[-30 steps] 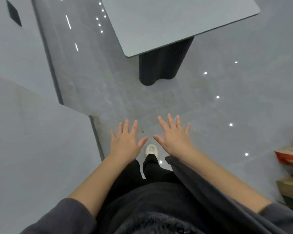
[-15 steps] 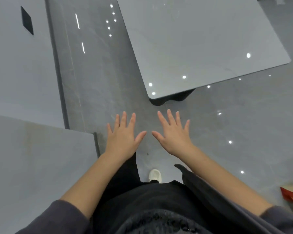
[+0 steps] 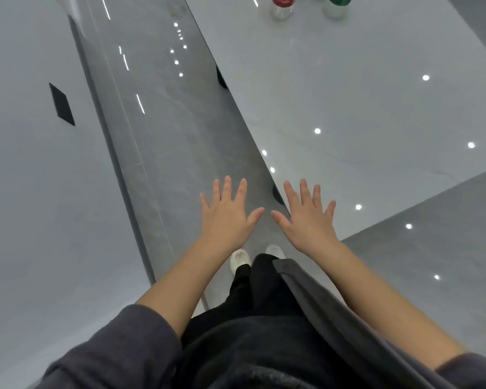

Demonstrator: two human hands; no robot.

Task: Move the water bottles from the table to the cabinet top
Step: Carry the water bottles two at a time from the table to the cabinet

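Ahead, red-labelled bottle [image 3: 282, 8] and green-labelled bottle [image 3: 335, 7] on glossy pale table [image 3: 348, 94].

Both hands [image 3: 267, 217] outstretched; fingers spread

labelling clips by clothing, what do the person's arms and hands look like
Dark grey sleeves, the left sleeve and right sleeve both pushed up towards the elbows, forearms bare. The left hand and right hand wear nothing: no gloves, rings or watch show.
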